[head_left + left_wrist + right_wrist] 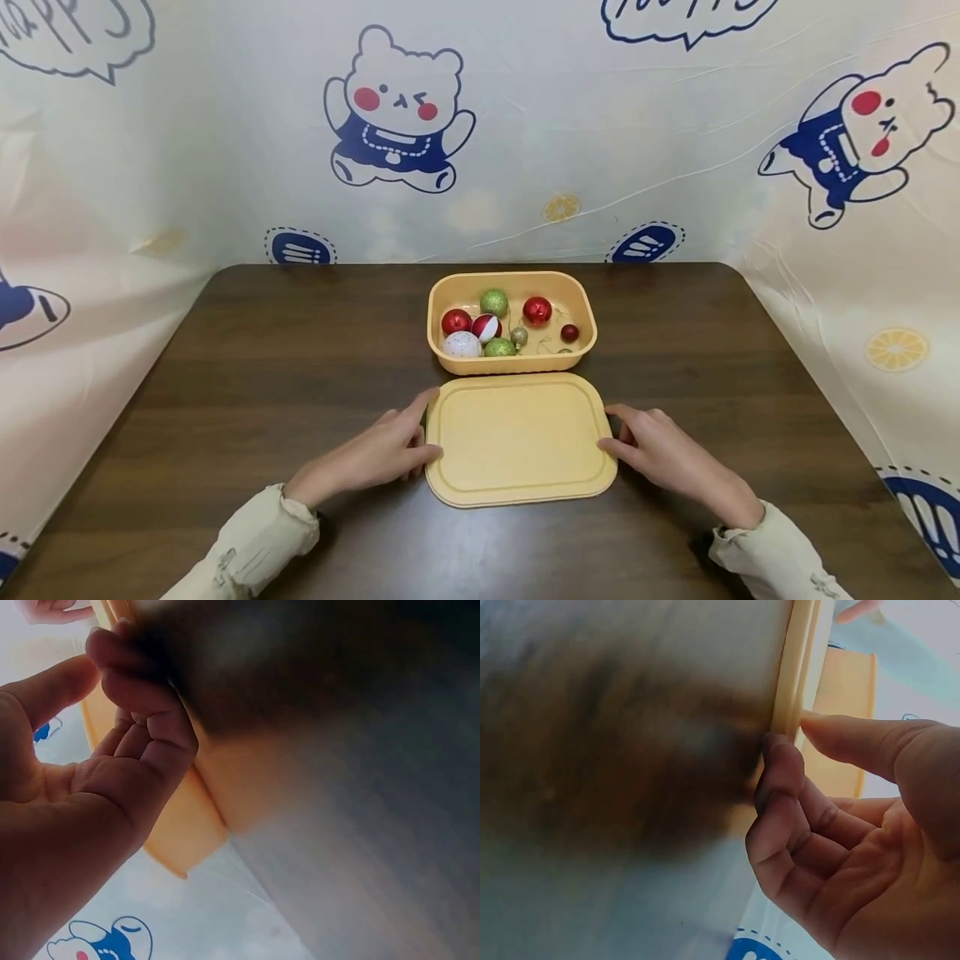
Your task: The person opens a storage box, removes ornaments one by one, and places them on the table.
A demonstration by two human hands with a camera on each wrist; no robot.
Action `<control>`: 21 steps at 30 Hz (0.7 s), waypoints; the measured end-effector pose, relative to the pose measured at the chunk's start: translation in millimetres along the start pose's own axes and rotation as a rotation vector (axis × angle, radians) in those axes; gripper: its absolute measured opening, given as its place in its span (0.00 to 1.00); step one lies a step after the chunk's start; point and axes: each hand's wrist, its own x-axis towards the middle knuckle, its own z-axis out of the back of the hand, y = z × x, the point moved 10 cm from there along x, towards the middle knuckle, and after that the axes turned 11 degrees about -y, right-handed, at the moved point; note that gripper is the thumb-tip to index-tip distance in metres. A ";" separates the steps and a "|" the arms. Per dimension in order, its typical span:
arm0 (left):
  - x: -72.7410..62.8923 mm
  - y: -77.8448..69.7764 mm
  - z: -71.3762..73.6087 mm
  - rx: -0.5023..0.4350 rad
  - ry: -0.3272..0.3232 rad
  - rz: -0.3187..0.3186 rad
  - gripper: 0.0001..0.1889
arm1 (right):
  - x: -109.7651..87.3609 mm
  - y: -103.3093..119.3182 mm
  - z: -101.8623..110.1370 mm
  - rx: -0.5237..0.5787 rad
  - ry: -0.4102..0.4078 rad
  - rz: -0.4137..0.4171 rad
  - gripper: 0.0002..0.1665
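Holding yellow lid (pixel 521 437) by both short ends: left grip (pixel 390 446) on left edge, right grip (pixel 660 446) on right edge. Both narrow, pinching lid rim, thumbs over the top face, remaining fingers curled lower down. Clearest in right wrist view: thumb on one side of the rim, bent forefinger on the other. Harder to read in left wrist view, with contact partly lost in shadow and blur.

Lid face up, roughly level, long sides running across, turned very slightly, rounded corners, one line tracing the inside of the border. Placed mid counter (pixel 225 400), just in front of open yellow box (pixel 525 365). Can't tell about contact between lid and counter, or lid and box.

Box near far edge of counter, upright, loaded with ball ornaments. Grouped in left half: green glitter ball (pixel 494 301), red ball (pixel 456 321), red-and-white ball (pixel 488 327), white speckled ball (pixel 462 344), second green ball (pixel 499 347). Small gold-green ball (pixel 519 337) near the middle. Further right: shiny red ball (pixel 537 311), small dark red ball (pixel 570 333).

Behind: pale backdrop (pixel 525 100) with bear prints (pixel 393 108). Cream sleeves (pixel 255 529) at both wrists.
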 end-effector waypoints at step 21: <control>19.9 9.0 46.6 0.112 -0.165 0.039 0.26 | 21.9 9.8 18.3 -0.048 0.017 -0.003 0.21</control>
